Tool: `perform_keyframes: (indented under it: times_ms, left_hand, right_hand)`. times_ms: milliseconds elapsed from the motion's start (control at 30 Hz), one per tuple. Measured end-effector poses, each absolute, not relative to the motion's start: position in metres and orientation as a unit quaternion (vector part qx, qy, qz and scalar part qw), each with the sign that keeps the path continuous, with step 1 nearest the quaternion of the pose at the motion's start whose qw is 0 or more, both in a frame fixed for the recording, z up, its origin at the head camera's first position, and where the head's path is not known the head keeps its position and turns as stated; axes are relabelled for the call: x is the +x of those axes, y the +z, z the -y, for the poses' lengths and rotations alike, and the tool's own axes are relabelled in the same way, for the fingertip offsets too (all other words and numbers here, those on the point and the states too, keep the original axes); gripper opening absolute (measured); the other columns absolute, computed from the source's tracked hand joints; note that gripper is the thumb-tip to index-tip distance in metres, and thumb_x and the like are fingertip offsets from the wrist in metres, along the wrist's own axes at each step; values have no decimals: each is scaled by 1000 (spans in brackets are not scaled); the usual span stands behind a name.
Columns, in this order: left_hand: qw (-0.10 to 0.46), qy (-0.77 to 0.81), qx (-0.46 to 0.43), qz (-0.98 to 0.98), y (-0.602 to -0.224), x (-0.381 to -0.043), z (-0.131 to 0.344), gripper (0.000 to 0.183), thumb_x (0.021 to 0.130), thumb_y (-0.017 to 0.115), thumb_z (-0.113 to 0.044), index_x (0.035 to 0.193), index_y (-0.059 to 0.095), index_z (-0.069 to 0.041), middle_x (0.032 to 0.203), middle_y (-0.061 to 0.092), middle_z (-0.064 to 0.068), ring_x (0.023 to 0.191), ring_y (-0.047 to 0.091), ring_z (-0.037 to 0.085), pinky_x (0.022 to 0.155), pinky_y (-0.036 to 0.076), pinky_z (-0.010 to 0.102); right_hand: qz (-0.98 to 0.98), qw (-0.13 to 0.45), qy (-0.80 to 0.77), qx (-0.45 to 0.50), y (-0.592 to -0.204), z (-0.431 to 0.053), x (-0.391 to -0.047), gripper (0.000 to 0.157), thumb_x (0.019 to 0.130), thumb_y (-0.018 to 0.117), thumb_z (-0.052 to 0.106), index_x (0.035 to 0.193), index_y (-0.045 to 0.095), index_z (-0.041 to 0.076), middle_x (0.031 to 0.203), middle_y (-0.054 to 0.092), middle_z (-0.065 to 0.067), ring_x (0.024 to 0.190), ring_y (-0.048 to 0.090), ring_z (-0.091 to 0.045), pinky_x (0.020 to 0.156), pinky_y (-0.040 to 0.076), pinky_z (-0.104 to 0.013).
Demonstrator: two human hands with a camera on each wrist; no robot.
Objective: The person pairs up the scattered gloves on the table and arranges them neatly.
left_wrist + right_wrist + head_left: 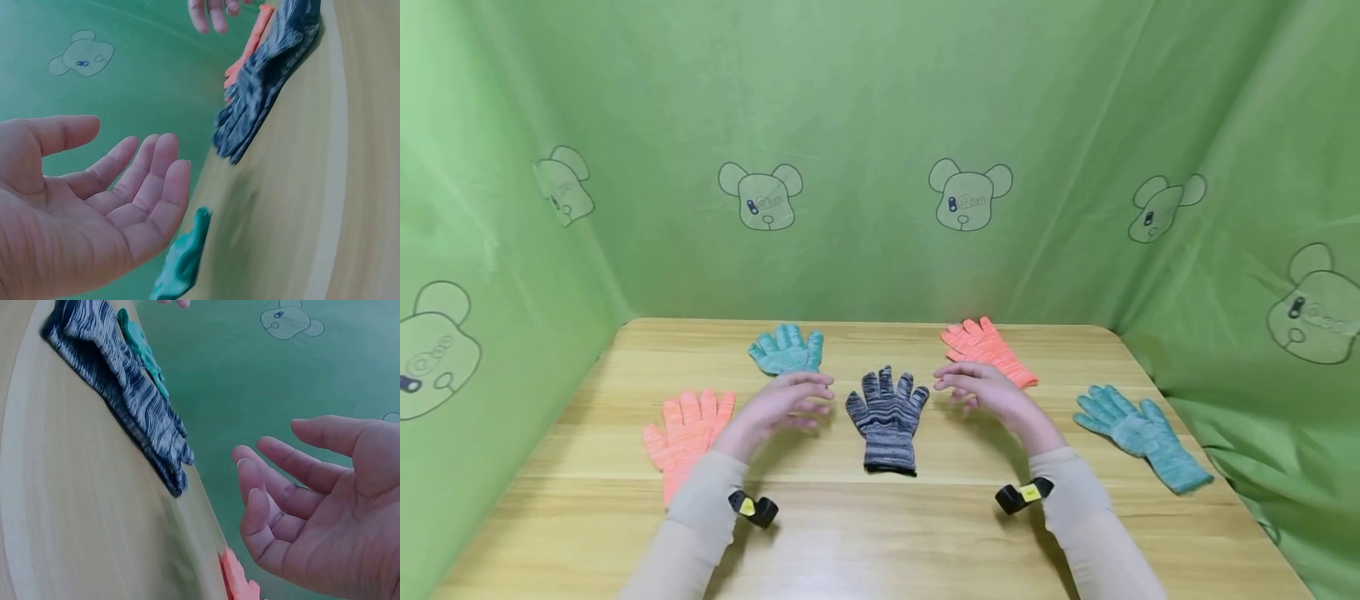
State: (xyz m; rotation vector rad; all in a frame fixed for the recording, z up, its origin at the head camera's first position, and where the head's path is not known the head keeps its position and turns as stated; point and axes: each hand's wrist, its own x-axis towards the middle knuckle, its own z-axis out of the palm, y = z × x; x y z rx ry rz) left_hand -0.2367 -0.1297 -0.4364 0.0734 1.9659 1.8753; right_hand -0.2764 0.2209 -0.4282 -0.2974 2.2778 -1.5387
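Observation:
A black-and-grey striped knit glove (889, 421) lies flat at the table's middle, fingers toward the back. To its left hovers my left hand (781, 407), fingers loosely bent and apart from the glove. On the other side my right hand (988, 392) hovers in much the same pose. Both palms face inward and hold nothing, as the left hand (94, 206) and right hand (319, 506) show in the wrist views. An orange glove (681, 442) lies partly hidden under the left forearm, and another orange glove (988, 346) lies behind the right hand.
A teal glove (787, 350) lies near the back edge, behind the left hand. Another teal glove (1150, 437) lies at the right side of the wooden table (865, 542). Green cloth walls (880, 83) with printed bear heads surround the table's back and sides.

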Motion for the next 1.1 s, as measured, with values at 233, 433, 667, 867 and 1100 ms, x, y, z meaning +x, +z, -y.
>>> perform_keyframes:
  times_ms: [233, 433, 667, 867, 1100]
  left_hand:
    - [187, 669, 40, -718, -429, -227, 165, 44, 101, 49, -24, 140, 46, -3, 137, 53, 23, 113, 62, 31, 100, 52, 50]
    - [162, 651, 42, -740, -422, -212, 202, 47, 102, 50, -29, 141, 45, -2, 128, 61, 6, 110, 63, 21, 100, 51, 48]
    - [148, 637, 31, -756, -413, -198, 239, 54, 102, 48, -35, 145, 39, -2, 114, 65, -9, 105, 64, 10, 92, 55, 36]
    - [122, 640, 41, -757, -407, -196, 262, 53, 103, 47, -34, 144, 39, -2, 110, 63, -15, 101, 65, 8, 88, 58, 34]
    - [100, 586, 39, -804, -407, -195, 280, 57, 103, 45, -38, 146, 36, -2, 121, 62, -10, 108, 63, 10, 91, 56, 36]
  right_hand:
    - [-810, 196, -541, -116, -421, -194, -268, 44, 97, 59, 28, 132, 55, 1, 126, 62, -21, 101, 59, -29, 79, 55, -37]
    - [-807, 204, -534, -147, -421, -165, -266, 46, 95, 62, 28, 131, 55, 1, 122, 63, -19, 106, 59, -37, 85, 54, -46]
    - [-807, 213, -519, -184, -416, -133, -262, 43, 95, 61, 25, 131, 56, 0, 122, 63, -24, 103, 61, -37, 83, 56, -42]
    - [-794, 225, -525, -206, -413, -108, -258, 43, 97, 60, 23, 132, 54, -1, 124, 60, -29, 105, 59, -43, 82, 56, -44]
    - [-791, 225, -525, -220, -414, -82, -253, 42, 97, 60, 26, 132, 55, 4, 123, 63, -18, 107, 60, -37, 84, 56, -45]
